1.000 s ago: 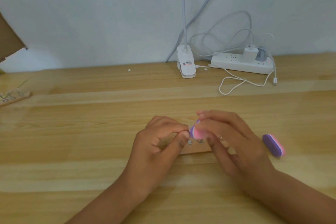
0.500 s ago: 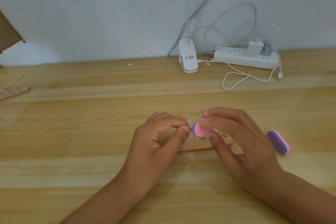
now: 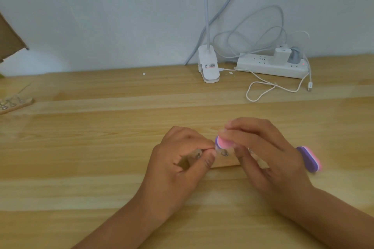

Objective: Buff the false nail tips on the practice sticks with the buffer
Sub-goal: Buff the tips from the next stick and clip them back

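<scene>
My left hand pinches a small clear nail tip between thumb and forefinger, over a wooden practice block lying on the table. My right hand grips a pink and purple buffer, whose end touches the pinched tip. The tip itself is mostly hidden by my fingers. A metal clip shows on the block between my hands. A second pink and purple buffer lies on the table just right of my right hand.
A white lamp clamp and a white power strip with looping cables sit at the back against the wall. Another wooden stick with clips lies at the far left edge. A cardboard corner juts in at upper left.
The buffer in my right hand has shifted slightly back and forth against the tip. Both hands stay in about the same place over the block.
</scene>
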`<state>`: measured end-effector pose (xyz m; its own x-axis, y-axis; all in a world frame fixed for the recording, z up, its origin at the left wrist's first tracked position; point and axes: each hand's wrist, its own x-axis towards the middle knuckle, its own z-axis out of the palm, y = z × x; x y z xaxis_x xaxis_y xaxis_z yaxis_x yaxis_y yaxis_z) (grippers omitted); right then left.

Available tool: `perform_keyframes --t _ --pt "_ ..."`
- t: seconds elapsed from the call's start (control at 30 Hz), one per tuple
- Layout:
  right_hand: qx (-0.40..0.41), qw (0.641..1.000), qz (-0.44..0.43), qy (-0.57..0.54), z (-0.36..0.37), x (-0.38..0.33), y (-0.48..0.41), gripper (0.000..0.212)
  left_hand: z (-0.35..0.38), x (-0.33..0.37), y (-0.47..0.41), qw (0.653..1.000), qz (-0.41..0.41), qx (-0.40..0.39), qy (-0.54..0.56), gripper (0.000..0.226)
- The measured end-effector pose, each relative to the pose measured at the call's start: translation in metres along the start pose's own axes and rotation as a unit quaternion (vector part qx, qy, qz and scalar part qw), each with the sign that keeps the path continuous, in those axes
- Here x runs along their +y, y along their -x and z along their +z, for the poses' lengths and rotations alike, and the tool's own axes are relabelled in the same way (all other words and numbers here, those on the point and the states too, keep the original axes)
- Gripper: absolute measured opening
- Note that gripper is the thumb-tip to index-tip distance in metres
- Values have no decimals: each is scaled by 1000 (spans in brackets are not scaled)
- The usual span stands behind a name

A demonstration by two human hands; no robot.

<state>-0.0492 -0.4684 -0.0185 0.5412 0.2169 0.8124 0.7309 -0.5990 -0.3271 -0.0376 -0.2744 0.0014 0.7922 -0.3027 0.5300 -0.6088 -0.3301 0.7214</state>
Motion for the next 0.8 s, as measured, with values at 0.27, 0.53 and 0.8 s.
perform_keyframes --t 0.27,0.53,0.8 --pt "7 998 52 -16 0 -1 -1 27 0 -2 -2 999 -9 32 -16 13" --pt "-22 999 11 -29 2 -1 2 27 0 -1 -3 998 -48 31 39 10" --pt "-20 1000 -1 -21 3 0 2 28 -1 3 -4 995 -61 17 73 14"
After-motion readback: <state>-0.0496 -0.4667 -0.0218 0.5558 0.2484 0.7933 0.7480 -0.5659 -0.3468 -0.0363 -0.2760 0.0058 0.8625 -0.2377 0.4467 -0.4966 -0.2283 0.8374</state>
